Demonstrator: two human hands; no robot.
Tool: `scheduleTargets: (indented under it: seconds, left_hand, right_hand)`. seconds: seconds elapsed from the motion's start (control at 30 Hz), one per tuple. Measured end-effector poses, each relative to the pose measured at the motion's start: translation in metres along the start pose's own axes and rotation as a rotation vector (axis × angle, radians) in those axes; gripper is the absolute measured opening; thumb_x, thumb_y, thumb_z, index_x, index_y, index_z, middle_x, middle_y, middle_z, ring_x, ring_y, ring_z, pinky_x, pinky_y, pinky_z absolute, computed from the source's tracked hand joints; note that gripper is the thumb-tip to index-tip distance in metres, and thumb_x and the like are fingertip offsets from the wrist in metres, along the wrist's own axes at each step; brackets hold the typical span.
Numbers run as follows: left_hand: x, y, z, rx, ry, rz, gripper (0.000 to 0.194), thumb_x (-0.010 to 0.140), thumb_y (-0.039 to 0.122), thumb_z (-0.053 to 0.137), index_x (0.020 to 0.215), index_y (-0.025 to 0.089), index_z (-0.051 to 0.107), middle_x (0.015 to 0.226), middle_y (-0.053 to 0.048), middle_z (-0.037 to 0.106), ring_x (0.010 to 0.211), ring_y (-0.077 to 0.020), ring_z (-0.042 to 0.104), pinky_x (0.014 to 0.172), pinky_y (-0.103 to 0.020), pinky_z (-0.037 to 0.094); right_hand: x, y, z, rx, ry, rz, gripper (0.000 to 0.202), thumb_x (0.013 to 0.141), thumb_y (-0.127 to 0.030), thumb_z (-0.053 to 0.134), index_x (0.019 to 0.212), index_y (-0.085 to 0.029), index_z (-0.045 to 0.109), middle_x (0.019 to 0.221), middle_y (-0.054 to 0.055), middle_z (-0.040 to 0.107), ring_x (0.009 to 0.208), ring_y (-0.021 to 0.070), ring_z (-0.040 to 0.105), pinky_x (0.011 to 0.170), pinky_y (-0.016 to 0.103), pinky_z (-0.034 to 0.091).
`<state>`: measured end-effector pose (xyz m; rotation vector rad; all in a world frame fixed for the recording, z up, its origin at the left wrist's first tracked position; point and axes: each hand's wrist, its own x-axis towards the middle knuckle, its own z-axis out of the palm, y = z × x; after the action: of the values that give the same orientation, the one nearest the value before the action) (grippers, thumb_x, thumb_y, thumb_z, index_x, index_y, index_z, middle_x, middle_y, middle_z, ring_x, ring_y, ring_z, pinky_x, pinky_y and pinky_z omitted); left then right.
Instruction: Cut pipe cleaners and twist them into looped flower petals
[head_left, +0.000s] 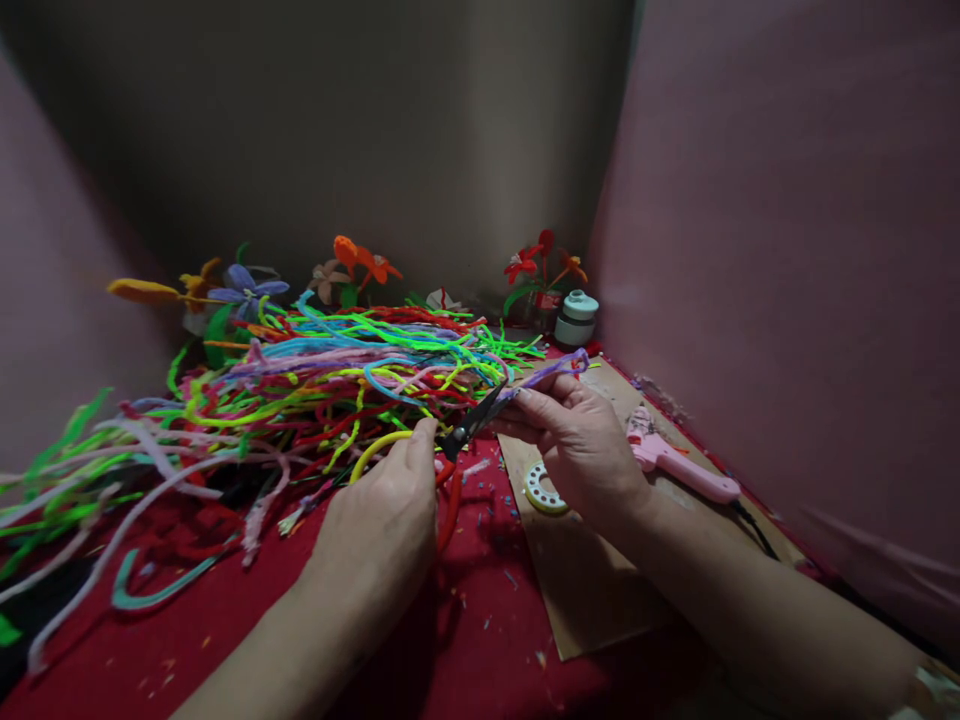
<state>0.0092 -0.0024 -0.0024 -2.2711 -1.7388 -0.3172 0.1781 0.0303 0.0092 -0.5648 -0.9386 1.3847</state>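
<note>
My left hand (386, 505) is closed round the red handles of a pair of scissors (466, 428), whose dark blades point up and to the right. The blades are parted near a purple pipe cleaner piece (559, 368). That piece is pinched in my right hand (581, 440), its looped end sticking out above the fingers. Whether the blades touch it I cannot tell. Left of both hands lies a big heap of coloured pipe cleaners (352, 360).
Brown cardboard (592, 590) lies at the right, bearing a pink glue gun (690, 470) and a white ring with holes (541, 490). Pipe cleaner flowers (247, 290) and a pale-lidded jar (576, 318) stand at the back. Scraps dot the red cloth (480, 620).
</note>
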Motion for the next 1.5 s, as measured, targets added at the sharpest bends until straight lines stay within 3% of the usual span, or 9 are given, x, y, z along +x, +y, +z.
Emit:
scheduleTargets:
  seconds: [1.2,1.5]
  left_hand:
    - [-0.0008,-0.0031,0.0006,0.042,0.027,0.041,0.052,0.079,0.002,0.035,0.130,0.007,0.043,0.112,-0.016,0.064,0.082,-0.0206,0.067,0.062,-0.027,0.053]
    - [-0.0009,-0.0038,0.0016,0.027,0.031,0.045,0.052,0.079,0.002,0.032,0.130,0.006,0.043,0.112,-0.017,0.063,0.082,-0.0226,0.067,0.062,-0.030,0.054]
  right_hand:
    - [0.0003,-0.0003,-0.0021,-0.059,-0.053,0.013,0.007,0.077,-0.020,0.061,0.083,-0.018,0.058,0.082,0.003,0.071,0.080,0.0182,0.068,0.081,0.042,0.054]
    - [0.0000,-0.0019,-0.0007,-0.052,-0.051,0.001,0.010,0.075,-0.020,0.063,0.083,-0.017,0.058,0.082,0.004,0.071,0.080,0.0192,0.069,0.081,0.043,0.054]
